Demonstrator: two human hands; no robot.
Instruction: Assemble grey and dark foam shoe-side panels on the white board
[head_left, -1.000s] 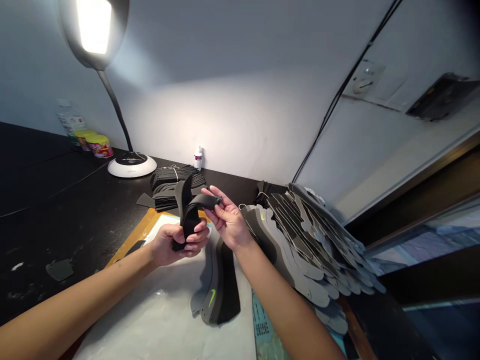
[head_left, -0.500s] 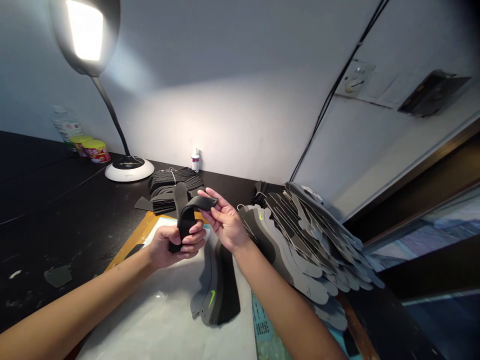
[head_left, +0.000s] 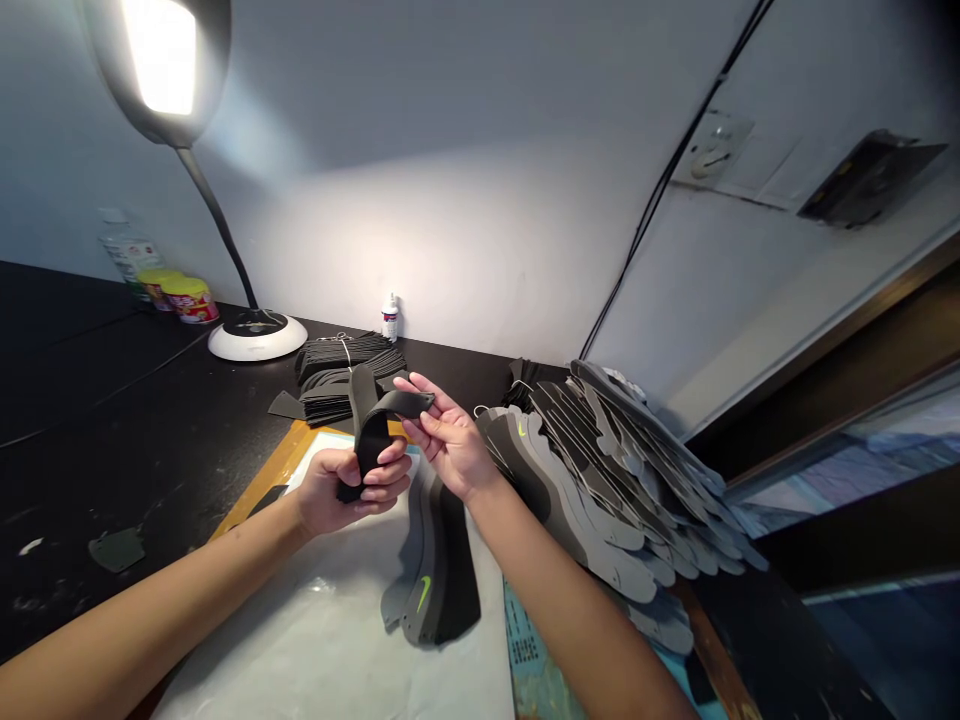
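Observation:
My left hand (head_left: 337, 490) is closed round the lower part of some dark flexible strips (head_left: 369, 435). One strip end stands up, and another curves over to the right. The tip of the curved strip is pinched between the thumb and fingers of my right hand (head_left: 450, 435). Below my hands, a grey and black layered piece (head_left: 442, 570) with a yellow-green swoosh lies on the white sheet (head_left: 322, 620). Behind my left hand is a tied bundle of black strips (head_left: 345, 375).
Many grey and black pieces (head_left: 600, 480) are fanned in a large pile at the right. A lamp (head_left: 259, 337), a small white bottle (head_left: 390, 320), yellow-lidded tubs (head_left: 191, 300) and a clear bottle (head_left: 127, 250) stand near the wall. A dark scrap (head_left: 118, 549) lies at the left.
The view has shifted very slightly. Both hands keep the same grip, and the curved strip's end is turned a little between the right fingers.

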